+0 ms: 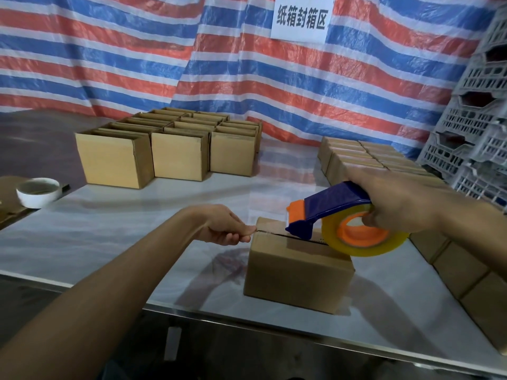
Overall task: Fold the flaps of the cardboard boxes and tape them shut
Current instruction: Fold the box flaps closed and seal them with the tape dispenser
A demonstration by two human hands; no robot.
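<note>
Taping the centre seam is the step in hand. The small brown cardboard box (296, 272) stands near the front edge of the glossy white table (137, 215), its top flaps folded flat with the dark seam line showing between them. My left hand (227, 226) pinches the free end of the tape against the box's left top edge, thumb over curled fingers. My right hand (397, 204) grips the blue-and-orange tape dispenser (329, 207), fingers curled into the orange core of its clear yellowish tape roll (365, 242). The dispenser's nose sits at the box top, just right of the left hand. I judge that only a short first stretch of tape is laid and most of the seam is uncovered. The next move calls for drawing the dispenser rightward along the seam, nose pressed down, past the right edge, then tilting it to cut. Hold the left pinch firm so the box does not slide on the smooth table. Behind, a block of open-topped brown cartons (164, 149) waits, and closed cartons (370, 157) lie in rows at right.
</note>
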